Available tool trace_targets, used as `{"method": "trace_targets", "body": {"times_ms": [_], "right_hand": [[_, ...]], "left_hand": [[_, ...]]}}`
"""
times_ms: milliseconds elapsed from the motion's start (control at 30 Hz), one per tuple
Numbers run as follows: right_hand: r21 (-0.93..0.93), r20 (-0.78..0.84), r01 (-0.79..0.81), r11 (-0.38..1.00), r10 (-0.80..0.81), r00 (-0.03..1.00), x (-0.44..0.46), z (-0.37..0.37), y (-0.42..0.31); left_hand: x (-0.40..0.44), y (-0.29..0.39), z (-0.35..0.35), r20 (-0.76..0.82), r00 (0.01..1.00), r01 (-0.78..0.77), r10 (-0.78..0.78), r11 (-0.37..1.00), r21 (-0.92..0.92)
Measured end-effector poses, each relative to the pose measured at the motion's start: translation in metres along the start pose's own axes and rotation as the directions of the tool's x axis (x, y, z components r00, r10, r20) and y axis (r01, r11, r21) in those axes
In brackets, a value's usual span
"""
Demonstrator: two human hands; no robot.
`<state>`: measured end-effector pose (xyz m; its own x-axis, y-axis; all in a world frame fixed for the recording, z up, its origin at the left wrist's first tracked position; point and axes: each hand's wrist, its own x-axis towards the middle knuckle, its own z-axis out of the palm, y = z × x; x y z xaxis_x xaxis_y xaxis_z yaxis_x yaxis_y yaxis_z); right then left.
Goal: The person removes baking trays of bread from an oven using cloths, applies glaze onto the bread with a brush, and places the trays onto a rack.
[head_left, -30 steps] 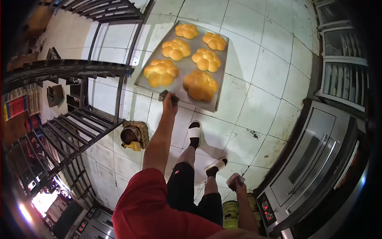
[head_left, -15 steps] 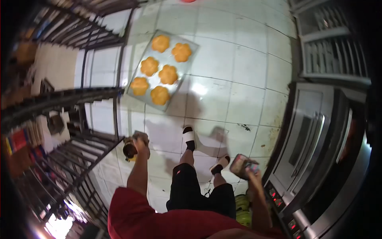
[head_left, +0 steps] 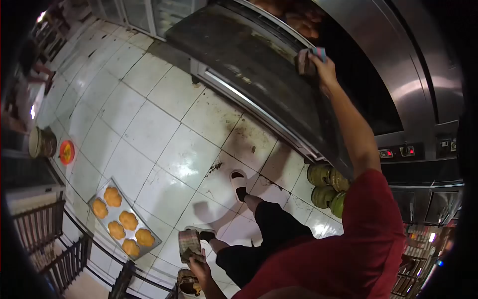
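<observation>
My right hand (head_left: 324,69) is closed around a folded checked cloth (head_left: 305,63) at the oven's mouth, by the inner edge of a dark, lowered oven door (head_left: 239,60). Browned baked goods (head_left: 302,26) show inside the oven, partly hidden. Low on the near side, my left hand (head_left: 200,270) grips another folded checked cloth (head_left: 189,244), held above the floor. A metal tray (head_left: 117,238) lies on the tiles to the left, bearing several golden flower-shaped cakes (head_left: 128,220).
Green gas cylinders (head_left: 322,196) stand beneath the oven at right. Lit red switches (head_left: 386,153) sit on the steel front. Dark metal racks (head_left: 62,256) stand at lower left. A red bowl (head_left: 66,152) and a bucket-like container (head_left: 42,142) are at far left.
My view has turned right towards the oven. My right hand has reached forward to the oven with its cloth, and the dark door now lies lowered. My left hand still holds its cloth.
</observation>
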<state>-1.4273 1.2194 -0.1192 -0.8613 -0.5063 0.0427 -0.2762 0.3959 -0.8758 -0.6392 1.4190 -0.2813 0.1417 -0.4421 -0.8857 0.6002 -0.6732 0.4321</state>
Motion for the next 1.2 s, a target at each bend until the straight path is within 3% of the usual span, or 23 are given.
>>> {"method": "trace_targets", "body": {"times_ms": [33, 100, 133, 200, 300, 400, 433, 467, 500, 533, 567, 600, 633, 667, 733, 800, 833, 900, 933, 967, 1100, 1133, 1200], "right_hand": [[-0.26, -0.145, 0.097, 0.961, -0.139, 0.98, 0.01, -0.005, -0.001], [-0.583, -0.109, 0.164, 0.795, -0.278, 0.954, 0.052, -0.013, -0.014], [-0.577, -0.115, 0.151, 0.803, -0.262, 0.958, 0.074, -0.016, -0.001], [-0.754, 0.31, 0.392, 0.528, -0.24, 0.92, 0.114, -0.019, 0.021], [-0.739, 0.342, 0.404, 0.54, -0.216, 0.915, 0.123, -0.017, 0.03], [-0.705, 0.358, 0.365, 0.608, -0.138, 0.923, 0.069, -0.018, 0.009], [-0.762, 0.383, 0.353, 0.542, -0.063, 0.922, 0.032, -0.02, -0.005], [-0.707, 0.373, 0.302, 0.639, -0.027, 0.928, -0.008, -0.025, -0.012], [-0.627, 0.474, 0.441, 0.643, -0.135, 0.87, -0.051, -0.034, -0.019], [-0.444, 0.619, 0.637, 0.63, -0.298, 0.726, -0.087, -0.047, -0.007], [-0.375, 0.629, 0.466, 0.801, -0.149, 0.763, -0.133, -0.054, -0.02], [-0.323, 0.564, 0.536, 0.78, -0.296, 0.771, -0.182, -0.068, -0.031], [-0.111, 0.592, 0.385, 0.916, -0.25, 0.766, -0.222, -0.084, -0.045], [-0.1, 0.607, 0.479, 0.872, -0.328, 0.724, -0.263, -0.102, -0.048], [-0.07, 0.74, -0.017, 0.997, 0.063, 0.669, -0.339, -0.143, -0.061], [-0.008, 0.779, -0.322, 0.947, 0.208, 0.591, -0.399, -0.169, -0.057], [-0.004, 0.771, -0.321, 0.947, 0.207, 0.602, -0.427, -0.177, -0.048], [0.117, 0.582, -0.627, 0.77, 0.458, 0.672, -0.476, -0.182, -0.006], [0.208, 0.487, -0.735, 0.646, 0.583, 0.651, -0.493, -0.18, 0.015], [0.206, 0.496, -0.744, 0.635, 0.588, 0.639, -0.498, -0.174, 0.031], [0.755, 0.245, -0.565, 0.333, 0.655, 0.715, -0.485, -0.145, 0.081], [0.741, 0.263, -0.578, 0.341, 0.645, 0.718, -0.477, -0.143, 0.082], [0.881, 0.146, -0.343, 0.326, 0.503, 0.852, -0.469, -0.133, 0.078]], "left_hand": [[0.004, -0.003, -0.037, -0.005, 1.0, -0.003, 0.003, 0.998, 0.06], [-0.002, -0.014, -0.025, -0.032, 0.999, -0.021, 0.026, 0.989, 0.145], [-0.009, -0.013, -0.017, -0.029, 0.999, -0.034, 0.042, 0.972, 0.233], [-0.034, -0.009, 0.019, -0.029, 0.997, -0.057, 0.074, 0.917, 0.396], [-0.043, 0.002, 0.114, 0.075, 0.989, -0.147, 0.126, 0.862, 0.484], [-0.024, 0.004, 0.187, 0.328, 0.945, -0.159, 0.003, 0.879, 0.449], [-0.025, 0.002, 0.219, 0.419, 0.907, -0.164, -0.034, 0.889, 0.428], [-0.029, -0.004, 0.252, 0.476, 0.878, -0.16, -0.05, 0.907, 0.39], [-0.04, -0.01, 0.291, 0.532, 0.844, -0.157, -0.062, 0.922, 0.355], [-0.053, -0.015, 0.329, 0.574, 0.814, -0.13, -0.089, 0.935, 0.329], [-0.065, -0.019, 0.358, 0.61, 0.783, -0.096, -0.121, 0.946, 0.31], [-0.065, -0.025, 0.376, 0.638, 0.751, -0.036, -0.171, 0.954, 0.298], [-0.063, -0.031, 0.387, 0.663, 0.715, 0.029, -0.222, 0.957, 0.289], [-0.067, -0.031, 0.396, 0.679, 0.687, 0.057, -0.258, 0.951, 0.305], [-0.078, -0.028, 0.409, 0.697, 0.655, 0.078, -0.291, 0.944, 0.321], [-0.091, -0.021, 0.404, 0.639, 0.697, 0.03, -0.326, 0.903, 0.428], [-0.092, -0.018, 0.393, 0.645, 0.689, 0.026, -0.331, 0.9, 0.434], [-0.083, -0.013, 0.365, 0.628, 0.774, -0.293, -0.082, 0.832, 0.47], [-0.083, -0.007, 0.35, 0.63, 0.773, -0.294, -0.08, 0.834, 0.467], [-0.084, 0.004, 0.336, 0.622, 0.781, -0.346, -0.053, 0.792, 0.503], [-0.056, 0.044, 0.244, 0.593, 0.804, -0.379, -0.044, 0.731, 0.567], [-0.047, 0.055, 0.218, 0.581, 0.813, -0.37, -0.047, 0.729, 0.576], [-0.046, 0.078, 0.166, 0.542, 0.839, -0.343, -0.05, 0.725, 0.598]]}}
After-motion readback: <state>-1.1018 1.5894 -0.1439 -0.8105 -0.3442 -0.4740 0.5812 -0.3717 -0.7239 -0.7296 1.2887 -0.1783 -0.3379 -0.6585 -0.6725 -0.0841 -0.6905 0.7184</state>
